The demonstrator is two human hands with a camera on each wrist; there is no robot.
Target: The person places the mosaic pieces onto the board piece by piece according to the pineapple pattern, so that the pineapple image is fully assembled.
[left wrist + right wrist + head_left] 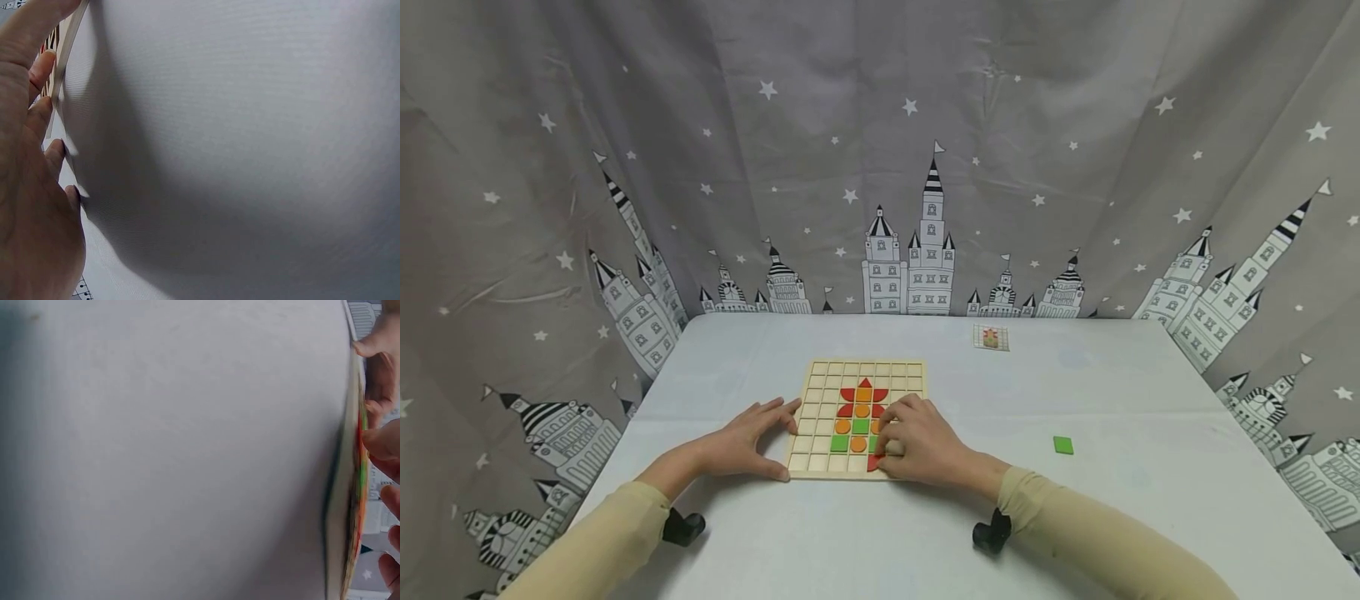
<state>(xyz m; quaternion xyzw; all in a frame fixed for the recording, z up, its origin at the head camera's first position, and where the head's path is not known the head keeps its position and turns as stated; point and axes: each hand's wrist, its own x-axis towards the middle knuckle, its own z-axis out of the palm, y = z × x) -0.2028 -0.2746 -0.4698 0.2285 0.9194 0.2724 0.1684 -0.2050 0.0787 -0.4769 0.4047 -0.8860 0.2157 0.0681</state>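
Note:
A square wooden grid board (808,450) lies on the table, with red, orange and green flat pieces set in its cells in a pattern. My left hand (737,442) is at the board's left side, thumb by the lower corner and fingers spread along the edge. Over the board's lower right part is my right hand (925,442), fingers bent. Its thumb is at a red curved piece (873,462) in the bottom row, and the hand hides several cells. In the right wrist view the thumb (379,441) touches the board's surface, apart from the other fingers.
A loose green square piece (1063,445) lies on the white table to the right. Toward the back is a small pattern card (991,337). A grey curtain (880,108) printed with castles and stars hangs behind the table.

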